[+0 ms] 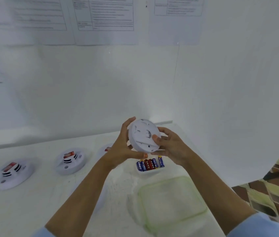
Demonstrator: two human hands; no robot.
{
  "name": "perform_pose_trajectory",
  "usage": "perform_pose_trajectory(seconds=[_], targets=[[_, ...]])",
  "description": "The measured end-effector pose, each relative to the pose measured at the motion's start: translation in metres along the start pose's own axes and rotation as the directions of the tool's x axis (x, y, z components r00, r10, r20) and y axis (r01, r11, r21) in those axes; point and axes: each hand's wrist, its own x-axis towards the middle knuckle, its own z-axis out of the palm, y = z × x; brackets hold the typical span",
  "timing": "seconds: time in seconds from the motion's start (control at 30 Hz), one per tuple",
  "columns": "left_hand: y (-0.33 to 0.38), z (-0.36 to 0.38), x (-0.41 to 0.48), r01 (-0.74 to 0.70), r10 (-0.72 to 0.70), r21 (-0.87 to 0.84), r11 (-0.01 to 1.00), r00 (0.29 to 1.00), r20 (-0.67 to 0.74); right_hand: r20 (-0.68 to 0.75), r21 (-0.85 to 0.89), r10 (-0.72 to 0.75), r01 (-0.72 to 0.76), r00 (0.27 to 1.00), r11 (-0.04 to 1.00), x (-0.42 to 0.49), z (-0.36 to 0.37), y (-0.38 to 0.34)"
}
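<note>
Both my hands hold a round white smoke detector (pixel 142 134) up above the table, its flat back turned toward me. My left hand (pixel 123 147) grips its left rim, fingers curled over the top edge and thumb under the bottom. My right hand (pixel 171 147) grips the right side, with the thumb pressing on the back plate. Below my hands stands a small white container (pixel 150 172) with several blue and red batteries (pixel 150 164) upright in it.
Two more white smoke detectors (pixel 13 173) (pixel 70 160) lie face up on the white table at the left, and a third (pixel 105 149) shows partly behind my left wrist. A clear lid with a green rim (pixel 171 200) lies near me. Patterned floor (pixel 275 190) shows at right.
</note>
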Motion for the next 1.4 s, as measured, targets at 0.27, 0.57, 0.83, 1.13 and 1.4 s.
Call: perform_pose_trajectory(seconds=[0.27, 0.57, 0.83, 1.13, 1.4], targets=[[-0.005, 0.023, 0.014, -0.028, 0.035, 0.138, 0.99, 0.998, -0.048, -0.017, -0.161, -0.001, -0.002, 1.0, 0.987, 0.006, -0.026, 0.002], [-0.019, 0.038, 0.021, -0.012, 0.049, 0.195, 0.981, 0.982, -0.183, 0.072, -0.441, -0.066, 0.091, 0.995, 0.893, 0.014, -0.045, -0.006], [-0.019, 0.044, 0.02, -0.02, 0.07, 0.204, 0.979, 0.968, -0.24, 0.396, -0.898, -0.281, 0.432, 0.874, 0.08, 0.021, -0.036, -0.027], [-0.017, 0.036, 0.02, -0.035, 0.095, 0.239, 0.97, 0.965, -0.246, 0.619, -0.785, -0.131, 0.618, 0.775, -0.052, 0.038, -0.023, -0.05], [-0.027, 0.028, 0.017, 0.001, 0.048, 0.233, 0.973, 0.977, -0.208, 0.647, -0.761, -0.029, 0.648, 0.762, 0.042, 0.045, -0.018, -0.046]])
